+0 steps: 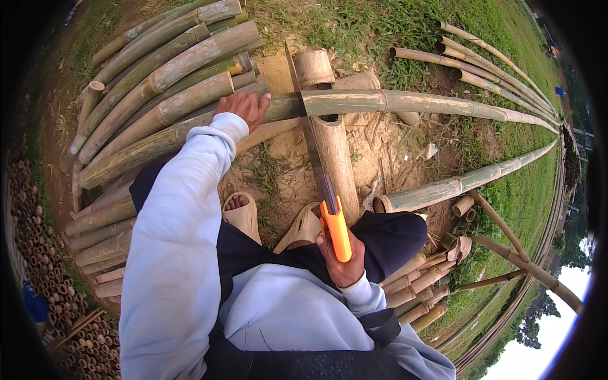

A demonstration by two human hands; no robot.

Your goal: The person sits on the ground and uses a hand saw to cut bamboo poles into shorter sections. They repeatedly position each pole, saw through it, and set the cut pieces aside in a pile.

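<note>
A long bamboo pole [354, 101] crosses in front of me from the left pile toward the right. My left hand [244, 109] is closed over its top, left of the saw. In my right hand [345, 256] is a hand saw [309, 136], gripped by its orange handle. The long blade points away from me and crosses the pole just right of my left hand; how deep it sits in the bamboo I cannot tell. Beneath the pole lies a thick bamboo piece [337, 161] with a cut-out, running lengthwise between my sandalled feet and the far side.
Cut bamboo lengths [171, 69] are stacked at the left. Several long poles [487, 69] lie on grass at the far right, and another pole [456, 185] lies nearer. Short pieces [411, 288] are piled beside my right knee. Sawdust [275, 73] covers the ground around the blade.
</note>
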